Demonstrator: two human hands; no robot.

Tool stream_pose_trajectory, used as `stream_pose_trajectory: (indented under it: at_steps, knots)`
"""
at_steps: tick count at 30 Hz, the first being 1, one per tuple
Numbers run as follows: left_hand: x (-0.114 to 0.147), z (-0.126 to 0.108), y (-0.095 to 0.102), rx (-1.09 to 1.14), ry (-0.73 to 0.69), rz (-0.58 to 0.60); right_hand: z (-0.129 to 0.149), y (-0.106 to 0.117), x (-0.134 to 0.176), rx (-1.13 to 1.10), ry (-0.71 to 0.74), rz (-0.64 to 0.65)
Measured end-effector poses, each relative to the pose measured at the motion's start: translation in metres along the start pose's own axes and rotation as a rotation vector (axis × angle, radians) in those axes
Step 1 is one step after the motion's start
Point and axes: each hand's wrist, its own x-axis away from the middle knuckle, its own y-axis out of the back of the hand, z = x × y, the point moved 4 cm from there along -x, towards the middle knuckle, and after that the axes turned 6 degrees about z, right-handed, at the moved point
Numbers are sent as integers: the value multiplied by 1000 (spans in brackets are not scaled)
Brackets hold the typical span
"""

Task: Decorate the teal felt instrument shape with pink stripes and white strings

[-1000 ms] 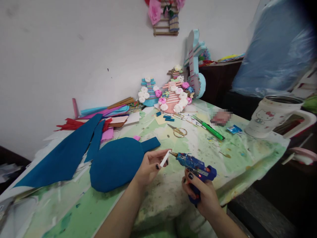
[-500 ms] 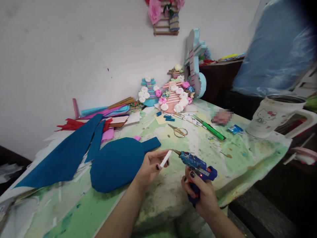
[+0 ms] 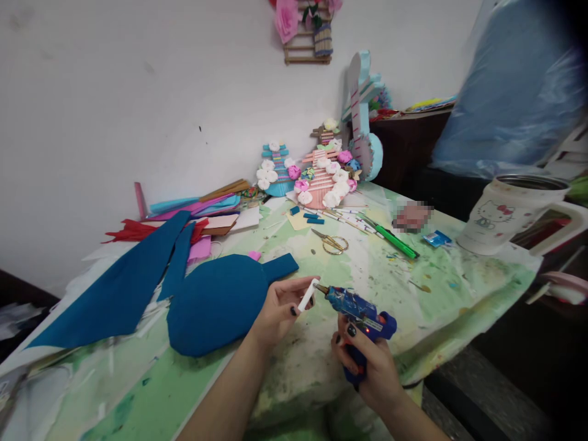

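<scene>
Between the thumb and fingers of my left hand (image 3: 281,309) is a small white strip (image 3: 307,296), held tilted above the table. My right hand (image 3: 365,352) is closed around the grip of a blue glue gun (image 3: 358,311), on which a small red light glows. Its metal nozzle points left and reaches the strip's upper end; whether it touches, I cannot tell. Left of my left hand lies a flat dark-blue rounded piece with a neck (image 3: 220,303), shaped like a guitar body.
Gold-handled scissors (image 3: 331,241), small blue pieces (image 3: 313,218) and a green cutter (image 3: 395,241) lie beyond my hands. Blue paper (image 3: 124,288) spreads on the left. Flower-decorated models (image 3: 321,177) stand against the wall. A white mug (image 3: 493,217) stands at the right edge.
The glue gun in my right hand has moved a little left and down, bringing its nozzle to the strip's upper end. My left hand has barely moved.
</scene>
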Motion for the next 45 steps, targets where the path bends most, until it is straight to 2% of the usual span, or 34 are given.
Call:
stream_pose_trajectory:
  at_steps: [14, 22, 26, 30, 33, 35, 39, 42, 45]
  knots:
    - [-1, -1, -3, 3, -26, -16, -18, -10, 14, -105, -110, 107]
    - [0, 3, -3, 37, 6, -35, -23, -11, 18, -148, -143, 191]
    - [-1, -1, -2, 39, -40, -45, -19, -4, 16, -157, -91, 140]
    - [0, -15, 6, 24, -134, -115, 0, 4, 6, -157, 19, 81]
    - [3, -31, 20, -57, -252, -224, 29, 19, -5, -136, 157, 9]
    - [5, -40, 31, -173, -279, -328, 52, 36, -10, -68, 253, -93]
    - [5, -52, 47, -468, -173, -503, 92, 76, -17, 156, 370, -325]
    - [-7, -59, 47, -664, -62, -477, 110, 105, -21, 253, 432, -416]
    - [-23, -66, 44, -700, -37, -442, 115, 124, -25, 254, 461, -462]
